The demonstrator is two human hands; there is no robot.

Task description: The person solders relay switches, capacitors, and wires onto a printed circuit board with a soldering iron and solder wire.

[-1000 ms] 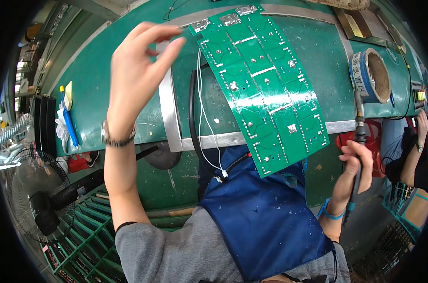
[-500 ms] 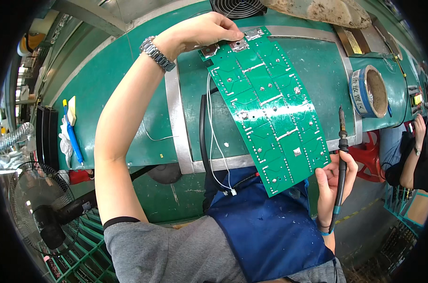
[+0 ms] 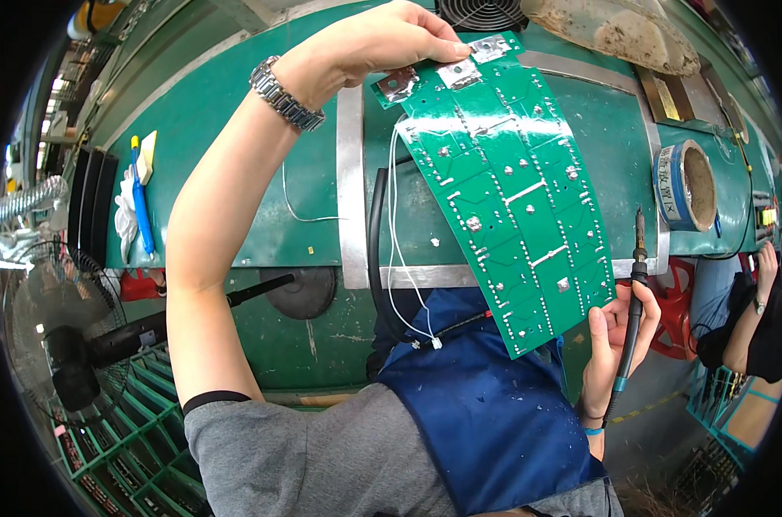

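Observation:
A long green circuit board (image 3: 512, 198) is held up at a slant, its face dotted with solder joints and large tinned pads near the top. My left hand (image 3: 395, 39) pinches its far edge beside those pads. At the near right corner, the fingers of my right hand (image 3: 606, 349) touch the board. That same hand grips a soldering iron (image 3: 630, 323), its tip pointing up and away, apart from the board. Thin white wires (image 3: 394, 215) with a small connector at the lower end hang left of the board.
The green bench (image 3: 244, 220) carries a metal frame (image 3: 350, 189). A blue tape roll (image 3: 686, 185) stands at the right, a black fan grille (image 3: 481, 13) at the back. A blue pen-shaped tool (image 3: 141, 202) lies left. A pedestal fan (image 3: 72, 345) stands lower left; another person's arm (image 3: 747, 319) shows far right.
The board has shifted slightly to the right with both hands on it, and its tilt differs: the bright glare has moved from its middle toward its top. The view has also shifted a little.

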